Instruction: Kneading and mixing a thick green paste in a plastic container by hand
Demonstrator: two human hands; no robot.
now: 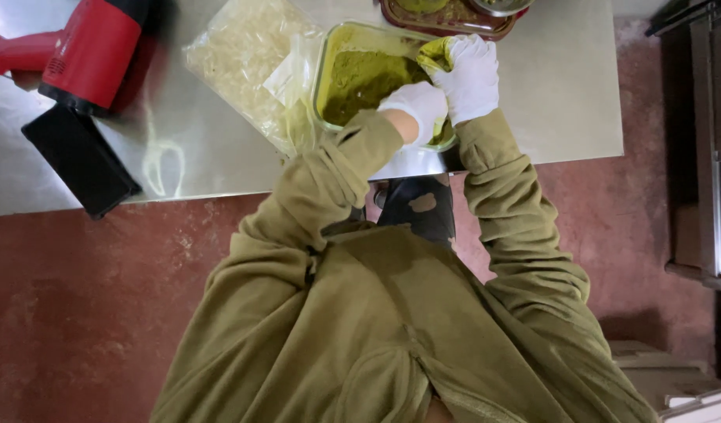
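both hands [447,90] over the green-powder dish [359,74] — touching

One head-worn camera, looking steeply down the wearer's own front.

The view drops over the chest and both olive sleeves, close in the lower frame, out to the steel desk [533,117] along the top edge. The red floor [86,313] fills the left side, and a dark cabinet [701,141] clips the right edge. With only one view, nothing overlaps.
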